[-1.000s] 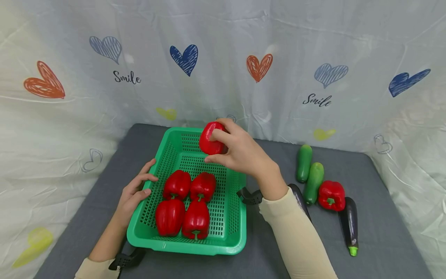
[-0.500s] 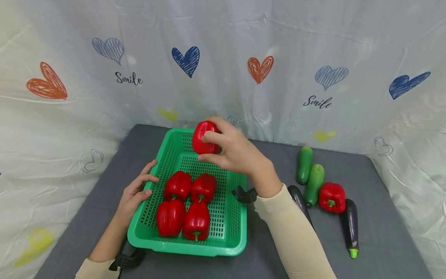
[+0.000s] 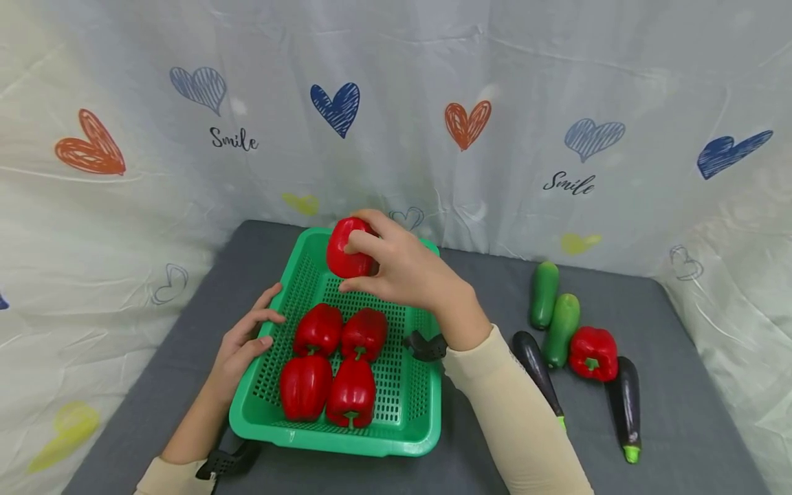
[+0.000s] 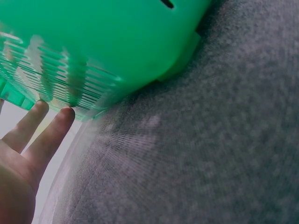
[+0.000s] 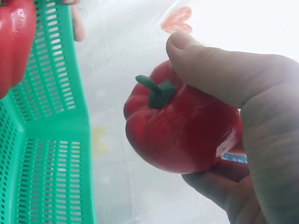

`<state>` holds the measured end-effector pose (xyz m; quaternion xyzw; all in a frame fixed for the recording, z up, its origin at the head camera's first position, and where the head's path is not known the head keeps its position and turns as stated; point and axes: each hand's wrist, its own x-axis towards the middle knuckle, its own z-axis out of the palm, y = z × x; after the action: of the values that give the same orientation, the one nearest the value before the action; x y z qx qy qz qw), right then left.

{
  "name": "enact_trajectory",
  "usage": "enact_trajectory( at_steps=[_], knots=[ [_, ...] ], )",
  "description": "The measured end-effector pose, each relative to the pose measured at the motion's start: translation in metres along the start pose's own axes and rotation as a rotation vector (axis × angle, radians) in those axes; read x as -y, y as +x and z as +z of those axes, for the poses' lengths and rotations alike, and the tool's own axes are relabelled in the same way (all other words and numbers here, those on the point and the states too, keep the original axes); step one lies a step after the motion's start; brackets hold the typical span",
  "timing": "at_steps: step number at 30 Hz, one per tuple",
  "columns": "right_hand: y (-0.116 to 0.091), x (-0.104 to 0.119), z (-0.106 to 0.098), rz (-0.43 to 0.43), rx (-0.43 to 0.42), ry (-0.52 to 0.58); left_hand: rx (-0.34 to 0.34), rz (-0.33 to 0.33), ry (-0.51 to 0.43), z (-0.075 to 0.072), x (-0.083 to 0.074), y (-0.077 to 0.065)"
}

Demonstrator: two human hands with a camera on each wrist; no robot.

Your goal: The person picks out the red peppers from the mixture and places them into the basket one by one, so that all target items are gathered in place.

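In the head view my right hand (image 3: 411, 268) holds a red bell pepper (image 3: 344, 253) above the far end of a green plastic basket (image 3: 337, 440). The right wrist view shows the thumb on one side of this bell pepper (image 5: 187, 130) and fingers on the other, its green stem facing away from the palm. My left hand (image 3: 238, 347) rests at the basket's left rim, its fingertips on the edge. Two fairly straight fingers (image 4: 51, 133) touch the slotted outer wall in the left wrist view. Several more red bell peppers (image 3: 351, 395) lie together in the basket's near half.
Right of the basket lie two green cucumber-like vegetables (image 3: 562, 330), another red bell pepper (image 3: 592, 354) and two eggplants (image 3: 625, 405). One eggplant is partly behind the right sleeve (image 3: 513, 412). A curtain with printed hearts (image 3: 396, 165) hangs behind the grey-covered table (image 3: 674, 412).
My right hand has moved left over the basket's far end, carrying the bell pepper. My left hand stays at the rim. The whole view has shifted slightly.
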<state>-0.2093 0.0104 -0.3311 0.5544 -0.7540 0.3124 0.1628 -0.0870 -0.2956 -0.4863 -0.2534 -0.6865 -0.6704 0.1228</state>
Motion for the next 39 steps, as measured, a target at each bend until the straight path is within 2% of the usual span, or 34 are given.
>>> enact_trajectory(
  at_steps=[10, 20, 24, 28, 33, 39],
  knots=[
    [0.009, 0.004, 0.006, 0.019, 0.054, 0.007, -0.001, -0.005, -0.001, 0.000, -0.001, 0.001],
    [0.014, 0.004, 0.018, 0.154, 0.161, -0.021, 0.000, -0.009, 0.004, 0.000, -0.001, 0.000],
    [0.016, 0.002, 0.025, 0.169, 0.180, -0.053, -0.002, -0.026, 0.006, 0.001, -0.002, 0.000],
    [0.018, 0.000, 0.032, 0.173, 0.197, -0.089, -0.001, -0.010, 0.001, 0.001, -0.003, 0.000],
    [0.018, -0.002, 0.038, 0.225, 0.250, -0.126, 0.009, 0.016, -0.007, 0.002, -0.002, 0.001],
    [0.015, -0.006, 0.044, 0.272, 0.278, -0.134, -0.001, -0.004, 0.004, 0.003, -0.004, 0.002]
  ],
)
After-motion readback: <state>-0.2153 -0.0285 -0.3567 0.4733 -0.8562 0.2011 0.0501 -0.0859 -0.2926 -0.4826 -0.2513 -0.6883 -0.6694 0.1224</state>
